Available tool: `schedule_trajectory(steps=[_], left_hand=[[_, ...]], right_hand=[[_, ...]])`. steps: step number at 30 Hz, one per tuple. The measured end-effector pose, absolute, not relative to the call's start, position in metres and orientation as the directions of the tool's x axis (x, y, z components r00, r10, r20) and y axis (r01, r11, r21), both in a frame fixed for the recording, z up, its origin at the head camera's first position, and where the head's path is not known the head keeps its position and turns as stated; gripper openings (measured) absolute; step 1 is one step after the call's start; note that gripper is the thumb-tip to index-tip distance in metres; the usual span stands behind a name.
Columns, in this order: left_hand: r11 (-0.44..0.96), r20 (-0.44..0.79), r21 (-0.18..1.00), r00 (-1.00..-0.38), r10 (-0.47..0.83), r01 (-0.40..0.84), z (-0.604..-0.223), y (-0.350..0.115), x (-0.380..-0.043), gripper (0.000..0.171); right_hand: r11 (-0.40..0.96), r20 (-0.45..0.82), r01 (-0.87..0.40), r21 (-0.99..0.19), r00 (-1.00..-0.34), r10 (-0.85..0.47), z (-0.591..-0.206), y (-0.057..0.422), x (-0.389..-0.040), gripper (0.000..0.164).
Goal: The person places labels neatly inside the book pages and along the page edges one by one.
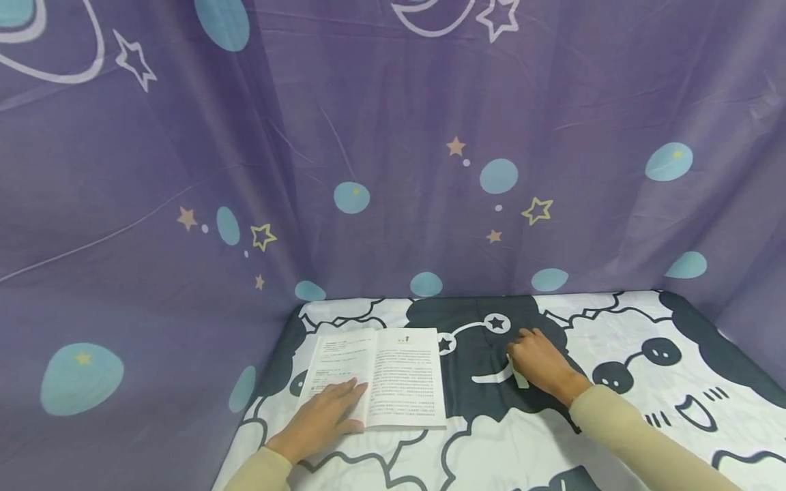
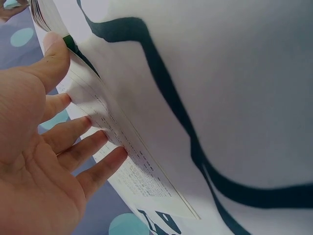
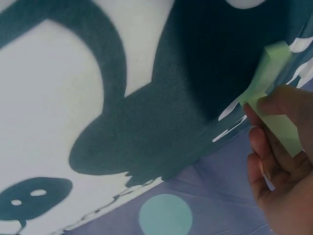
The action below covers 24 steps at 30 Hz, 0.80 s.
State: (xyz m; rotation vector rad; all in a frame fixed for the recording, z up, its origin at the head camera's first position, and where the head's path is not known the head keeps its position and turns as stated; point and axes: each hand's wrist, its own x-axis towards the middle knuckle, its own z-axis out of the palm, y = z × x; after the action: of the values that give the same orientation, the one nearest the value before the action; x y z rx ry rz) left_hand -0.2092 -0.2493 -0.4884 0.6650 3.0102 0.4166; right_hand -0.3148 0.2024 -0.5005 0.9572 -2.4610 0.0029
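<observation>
An open book (image 1: pixel 408 382) lies with printed pages facing up on the patterned cloth. My left hand (image 1: pixel 327 417) rests on the lower part of its left page, fingers spread and nearly straight; the left wrist view shows the fingertips touching the printed page (image 2: pixel 142 169). Right of the book, my right hand (image 1: pixel 543 365) is held over the dark printed patch of the cloth. Between thumb and fingers it pinches a pale green paper strip (image 3: pixel 269 71). One part of the strip sticks out beyond the fingertips and another lies across the palm side. The pinch hides its middle.
A black-and-white cloth with cartoon sheep (image 1: pixel 638 389) covers the surface under the book. Purple curtains (image 1: pixel 393 239) printed with stars and blue spots hang behind it and at both sides, close to the cloth's edges.
</observation>
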Motion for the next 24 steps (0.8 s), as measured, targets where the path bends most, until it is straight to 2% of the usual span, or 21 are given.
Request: schedule_trajectory(steps=[4, 7, 15, 20, 24], left_hand=[[0.877, 0.027, 0.263, -0.912, 0.410, 0.402, -0.4890, -0.2509, -0.2092, 0.072], [0.874, 0.029, 0.276, -0.912, 0.409, 0.401, -0.4890, -0.2509, -0.2093, 0.072], [0.862, 0.037, 0.287, -0.904, 0.426, 0.418, -0.4872, -0.2503, -0.2074, 0.073], [0.867, 0.038, 0.277, -0.906, 0.422, 0.415, -0.4863, -0.2498, -0.2070, 0.072], [0.868, 0.034, 0.280, -0.908, 0.417, 0.410, -0.4877, -0.2496, -0.2074, 0.072]], right_hand=[[0.754, 0.451, -0.654, 0.057, -0.657, -0.604, -0.4971, 0.2056, -0.3195, 0.013], [0.738, 0.464, -0.674, 0.010, -0.651, -0.601, -0.4963, 0.2079, -0.3222, 0.015], [0.723, 0.496, -0.691, -0.009, -0.631, -0.597, -0.5007, 0.2080, -0.3224, 0.016], [0.752, 0.496, -0.659, 0.008, -0.650, -0.576, -0.5004, 0.2097, -0.3239, 0.017], [0.762, 0.479, -0.647, -0.037, -0.681, -0.555, -0.5001, 0.2129, -0.3243, 0.018]])
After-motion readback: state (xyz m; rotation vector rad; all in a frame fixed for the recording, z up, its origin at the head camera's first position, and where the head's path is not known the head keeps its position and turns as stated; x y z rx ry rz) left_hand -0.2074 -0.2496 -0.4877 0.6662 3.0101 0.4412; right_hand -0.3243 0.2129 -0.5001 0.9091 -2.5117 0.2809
